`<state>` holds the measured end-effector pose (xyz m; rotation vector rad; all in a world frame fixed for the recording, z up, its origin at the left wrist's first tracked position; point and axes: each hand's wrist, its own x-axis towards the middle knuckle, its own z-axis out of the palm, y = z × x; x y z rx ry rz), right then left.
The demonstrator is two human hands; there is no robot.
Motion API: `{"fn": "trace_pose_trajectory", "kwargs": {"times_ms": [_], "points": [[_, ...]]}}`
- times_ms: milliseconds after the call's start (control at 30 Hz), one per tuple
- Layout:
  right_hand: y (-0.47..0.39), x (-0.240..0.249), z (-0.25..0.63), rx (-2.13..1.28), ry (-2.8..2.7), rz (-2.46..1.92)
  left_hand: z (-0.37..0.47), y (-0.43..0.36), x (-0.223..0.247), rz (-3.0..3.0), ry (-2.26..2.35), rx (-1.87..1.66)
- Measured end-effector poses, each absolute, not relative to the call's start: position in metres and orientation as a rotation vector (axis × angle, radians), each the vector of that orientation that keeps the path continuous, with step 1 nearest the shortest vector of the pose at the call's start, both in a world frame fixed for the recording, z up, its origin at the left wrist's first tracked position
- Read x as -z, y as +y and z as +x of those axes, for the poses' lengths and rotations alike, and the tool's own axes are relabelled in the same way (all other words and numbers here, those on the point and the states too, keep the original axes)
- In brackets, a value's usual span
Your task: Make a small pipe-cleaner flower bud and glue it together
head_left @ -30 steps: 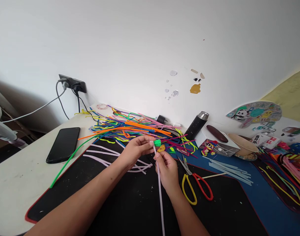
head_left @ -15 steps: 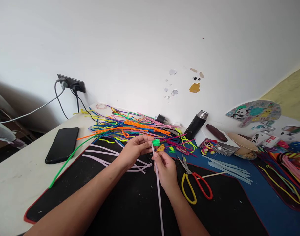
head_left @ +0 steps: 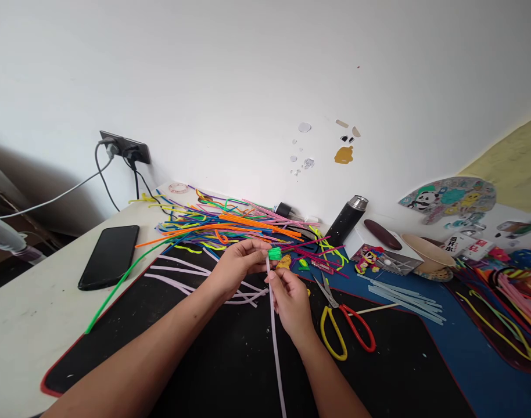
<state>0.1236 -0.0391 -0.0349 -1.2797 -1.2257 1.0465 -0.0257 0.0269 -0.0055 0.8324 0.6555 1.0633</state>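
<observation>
My left hand (head_left: 244,262) pinches a small bright green bundle of pipe cleaner (head_left: 275,253) between thumb and fingers. Just below it, my right hand (head_left: 290,295) is closed on a pale lilac pipe cleaner (head_left: 275,348), whose upper end meets the green bundle; its long end hangs down over the black mat (head_left: 230,360). Scissors (head_left: 335,307) with one yellow and one red handle lie open to the right of my right hand. Several more lilac pipe cleaners (head_left: 182,280) lie behind my left forearm. A small yellow piece (head_left: 284,262) is partly hidden behind my right fingers.
A heap of coloured pipe cleaners (head_left: 230,223) spreads along the wall. To the left lies a black phone (head_left: 109,255). On the right are a black thermos (head_left: 347,220), a tissue box (head_left: 385,249), a small figure (head_left: 369,260) and pale blue sticks (head_left: 405,299).
The hanging length of the lilac pipe cleaner has swung slightly left. Both hands keep nearly the same place and grip.
</observation>
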Motion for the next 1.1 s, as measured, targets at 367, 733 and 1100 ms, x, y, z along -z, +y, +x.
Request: {"fn": "trace_pose_trajectory", "kwargs": {"times_ms": [367, 733, 1100], "points": [[-0.0365, 0.0335, 0.1255, -1.005, -1.211, -1.243, -0.0251, 0.0260, 0.0050, 0.930, 0.714, -1.103], [-0.0311, 0.0379, 0.1290, -1.069, -1.096, -1.150, -0.0255, 0.0268, 0.0117, 1.188, 0.764, -1.116], [-0.0330, 0.0358, 0.1319, -1.082, -1.188, -1.130, -0.0229, 0.0230, 0.0078, 1.175, 0.719, -0.994]]}}
